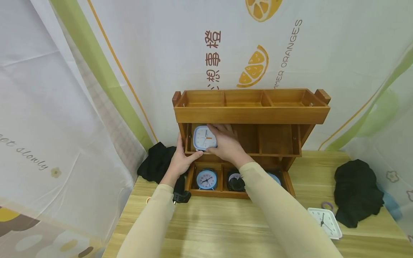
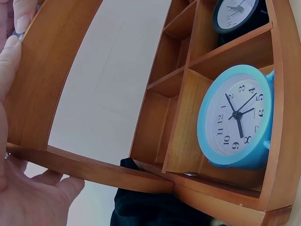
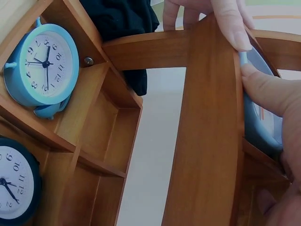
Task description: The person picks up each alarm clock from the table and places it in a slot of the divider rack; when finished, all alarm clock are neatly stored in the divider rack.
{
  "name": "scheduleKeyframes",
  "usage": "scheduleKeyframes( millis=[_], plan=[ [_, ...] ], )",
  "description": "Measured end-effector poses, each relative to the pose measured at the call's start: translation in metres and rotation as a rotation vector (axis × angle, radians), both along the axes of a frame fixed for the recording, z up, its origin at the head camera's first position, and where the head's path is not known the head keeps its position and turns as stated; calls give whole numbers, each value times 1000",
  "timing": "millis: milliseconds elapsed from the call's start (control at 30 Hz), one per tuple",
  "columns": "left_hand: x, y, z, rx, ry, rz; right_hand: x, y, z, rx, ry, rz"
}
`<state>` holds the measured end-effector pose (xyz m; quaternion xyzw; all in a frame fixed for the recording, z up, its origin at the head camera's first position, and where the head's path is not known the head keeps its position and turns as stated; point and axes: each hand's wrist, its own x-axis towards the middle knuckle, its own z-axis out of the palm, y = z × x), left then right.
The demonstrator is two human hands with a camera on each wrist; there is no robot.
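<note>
A white rounded-square alarm clock with a pale blue rim (image 1: 202,139) stands in the left compartment of the middle tier of a wooden tiered organizer (image 1: 251,116). My right hand (image 1: 227,145) grips this clock from its right side, thumb at the front and fingers behind. At the tier's left end, my left hand (image 1: 180,161) holds the side panel, its fingers outside and its thumb on the front edge by the clock's bottom. In the bottom tier sit a light blue round clock (image 2: 237,117), a black round clock (image 3: 14,183) and another blue clock (image 1: 274,178), partly hidden by my right sleeve.
A white square clock (image 1: 326,223) lies on the wooden table (image 1: 219,225) at the right, near a purple ring (image 1: 327,205). Black cloths lie at the left (image 1: 156,163) and right (image 1: 358,193). A printed curtain (image 1: 180,46) hangs right behind the organizer.
</note>
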<state>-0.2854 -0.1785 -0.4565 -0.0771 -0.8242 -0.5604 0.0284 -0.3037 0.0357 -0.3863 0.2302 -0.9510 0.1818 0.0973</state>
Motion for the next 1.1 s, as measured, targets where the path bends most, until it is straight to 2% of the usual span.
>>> scheduleKeyframes(
  millis=[267,467,700,867,1100],
  plan=[
    [0,-2,-1,1,-1,5,0,0,-2,-18,6,12],
    [0,-2,-2,-3,-7,8,3,11,-10,-84,41,63],
    [0,0,0,-32,-14,26,14,34,-22,-195,115,127],
    [0,0,0,-43,-29,34,23,44,-27,-186,159,105],
    [0,0,0,-35,-1,37,37,58,-36,-185,187,96]
  ],
)
